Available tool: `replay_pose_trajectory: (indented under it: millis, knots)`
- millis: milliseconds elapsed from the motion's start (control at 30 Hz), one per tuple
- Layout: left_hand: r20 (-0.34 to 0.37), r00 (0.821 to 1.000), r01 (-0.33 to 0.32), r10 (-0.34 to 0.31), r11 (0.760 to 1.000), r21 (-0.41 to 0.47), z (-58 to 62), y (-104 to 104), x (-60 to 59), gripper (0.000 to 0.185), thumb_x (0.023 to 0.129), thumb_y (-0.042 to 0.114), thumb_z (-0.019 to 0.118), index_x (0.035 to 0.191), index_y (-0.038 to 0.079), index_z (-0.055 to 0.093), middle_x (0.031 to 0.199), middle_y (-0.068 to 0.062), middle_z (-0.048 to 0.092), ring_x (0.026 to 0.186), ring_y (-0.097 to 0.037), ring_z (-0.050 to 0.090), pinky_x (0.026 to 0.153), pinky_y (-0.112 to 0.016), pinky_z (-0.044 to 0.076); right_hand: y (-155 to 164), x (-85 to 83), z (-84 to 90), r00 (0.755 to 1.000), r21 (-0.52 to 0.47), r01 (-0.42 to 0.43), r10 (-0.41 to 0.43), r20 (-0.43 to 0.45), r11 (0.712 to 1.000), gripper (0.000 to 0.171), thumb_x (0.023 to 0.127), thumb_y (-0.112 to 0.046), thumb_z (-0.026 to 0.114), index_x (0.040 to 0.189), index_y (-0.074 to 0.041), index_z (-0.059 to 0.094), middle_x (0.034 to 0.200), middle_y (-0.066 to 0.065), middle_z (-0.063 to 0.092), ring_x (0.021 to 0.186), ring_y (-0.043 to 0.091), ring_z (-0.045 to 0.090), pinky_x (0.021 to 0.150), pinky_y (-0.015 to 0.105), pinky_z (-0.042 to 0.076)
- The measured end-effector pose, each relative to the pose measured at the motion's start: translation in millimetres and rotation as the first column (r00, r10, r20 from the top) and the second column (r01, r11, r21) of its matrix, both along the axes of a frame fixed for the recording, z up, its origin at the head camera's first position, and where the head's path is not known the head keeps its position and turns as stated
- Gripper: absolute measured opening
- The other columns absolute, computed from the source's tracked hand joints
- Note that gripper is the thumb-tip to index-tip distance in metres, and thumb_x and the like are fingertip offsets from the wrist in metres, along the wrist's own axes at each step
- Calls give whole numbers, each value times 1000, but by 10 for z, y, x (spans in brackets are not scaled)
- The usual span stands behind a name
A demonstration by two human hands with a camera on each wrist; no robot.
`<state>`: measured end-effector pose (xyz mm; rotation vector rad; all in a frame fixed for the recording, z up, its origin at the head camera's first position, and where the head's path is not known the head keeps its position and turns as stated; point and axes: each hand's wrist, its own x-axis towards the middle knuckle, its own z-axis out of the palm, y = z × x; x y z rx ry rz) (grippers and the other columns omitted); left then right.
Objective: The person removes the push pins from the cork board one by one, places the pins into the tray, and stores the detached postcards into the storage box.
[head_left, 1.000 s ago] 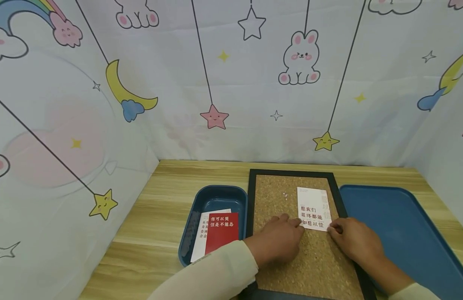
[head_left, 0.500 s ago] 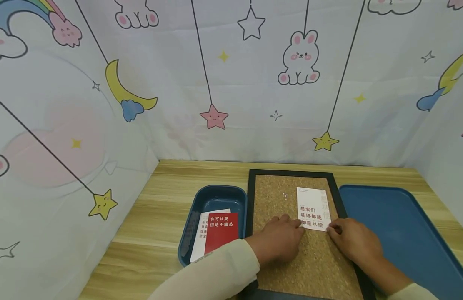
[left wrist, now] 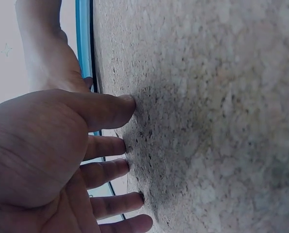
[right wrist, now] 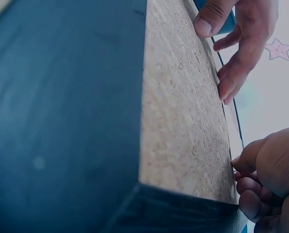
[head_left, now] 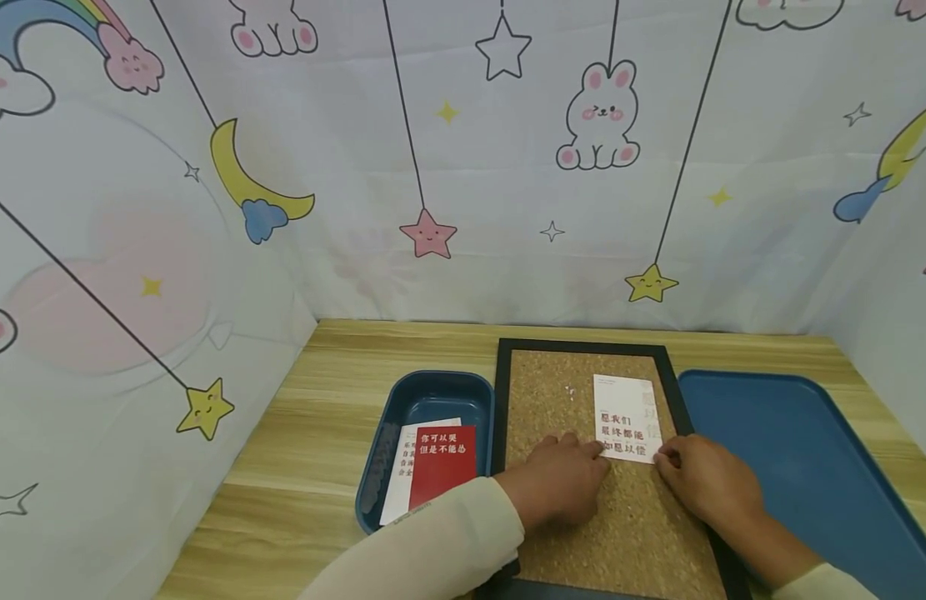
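Note:
A white card [head_left: 626, 404] with red and dark Chinese characters lies on the upper right of a black-framed cork board [head_left: 643, 533]. My left hand [head_left: 563, 479] rests on the cork, its fingers fairly straight and its thumb touching the card's lower left corner. In the left wrist view, the fingertips [left wrist: 119, 166] of this hand press on the cork and card edge. Thumb and curled forefinger of my right hand [head_left: 710, 479] pinch the card's lower right corner. The right wrist view shows the thumb [right wrist: 251, 154] at the card's edge; whether a small pin is hidden there I cannot tell.
Left of the board stands a blue bin [head_left: 440, 383] holding a red card [head_left: 445, 467] and a white card [head_left: 398, 492]. A blue tray [head_left: 793, 467] lies to the right. Small pale specks [head_left: 570, 390] show on the cork. A printed cloth [head_left: 508, 283] hangs behind the table.
My left hand and sleeve shift very slightly to the right and down. The right hand and the card stay practically in place.

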<state>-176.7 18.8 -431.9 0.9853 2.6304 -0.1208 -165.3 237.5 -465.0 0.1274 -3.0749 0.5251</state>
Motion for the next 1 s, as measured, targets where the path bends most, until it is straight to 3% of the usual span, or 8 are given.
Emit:
replay_pose_trajectory:
  millis: [600, 867, 1000]
  knots:
    - [-18, 1000, -17, 16, 1000, -13, -15, 9, 7, 49, 95, 38, 68, 143, 33, 58, 156, 16, 41, 139, -16, 42, 108, -41, 40, -3, -36, -24, 999, -48, 28, -26, 42, 998, 16, 90, -19, 65, 75, -19, 71, 66, -7, 59, 54, 14, 50, 45, 35, 39]
    - [-21, 1000, -12, 12, 1000, -6, 7, 3, 13, 49, 95, 37, 68, 143, 32, 59, 155, 15, 42, 139, -16, 43, 107, -40, 40, 13, -40, -14, 998, -61, 34, -30, 58, 998, 14, 90, -21, 64, 77, -18, 70, 66, -7, 59, 54, 14, 50, 45, 35, 38]
    - [-22, 1000, -11, 11, 1000, -8, 14, 6, 13, 48, 95, 37, 68, 142, 32, 60, 155, 15, 43, 138, -16, 44, 107, -40, 41, 33, -36, 18, 997, -64, 44, -40, 62, 997, 14, 91, -22, 64, 85, -15, 74, 70, -5, 62, 56, 15, 50, 47, 35, 38]
